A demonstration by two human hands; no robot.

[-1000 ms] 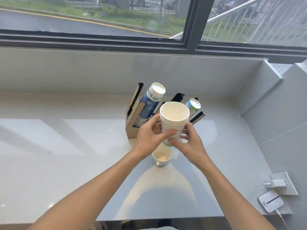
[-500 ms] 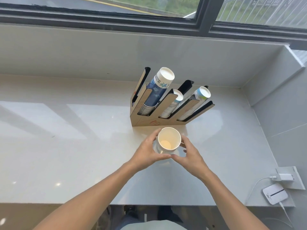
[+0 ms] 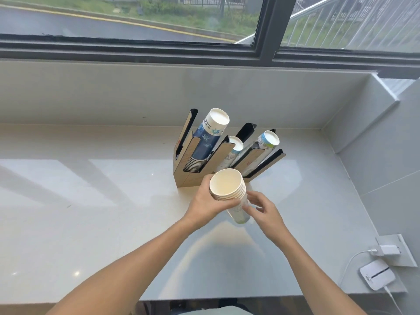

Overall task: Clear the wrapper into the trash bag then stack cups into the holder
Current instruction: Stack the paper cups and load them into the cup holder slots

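From the head view, the left hand (image 3: 205, 204) gripped a nested stack of cups (image 3: 229, 192) just in front of the holder (image 3: 223, 155), its fingers wrapped around the stack. The right hand (image 3: 264, 211) was beside the stack's lower end, fingers loosely spread; contact was unclear. The holder stood on the table (image 3: 91, 201).

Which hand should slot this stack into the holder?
Left. The left hand already wraps the cup stack near its rim, just before the holder; the right hand is open beside its base.
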